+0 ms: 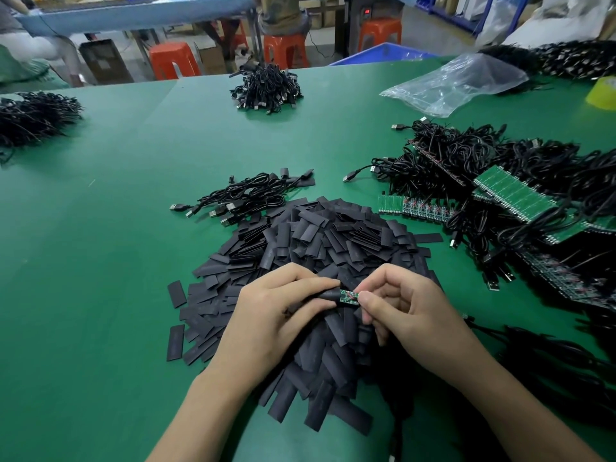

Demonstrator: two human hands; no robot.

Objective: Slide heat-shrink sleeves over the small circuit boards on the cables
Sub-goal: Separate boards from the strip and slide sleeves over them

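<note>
Heat-shrink sleeve, black and tube-shaped, sits in the left grip, pinched between the thumb and curled forefinger just above the big pile of sleeves on the green tabletop. Its open end meets the small circuit board, whose green face shows in the short gap between the two grips. The right grip grasps the board's other end, thumb on the near side, the remaining fingers folded toward the palm. Both forearms come in from the lower edge and angle inward, wrists low over the pile, knuckles facing each other. A small bundle of cables lies beyond the pile. A larger tangle of cables spreads to the right, with green board strips lying on it.
</note>
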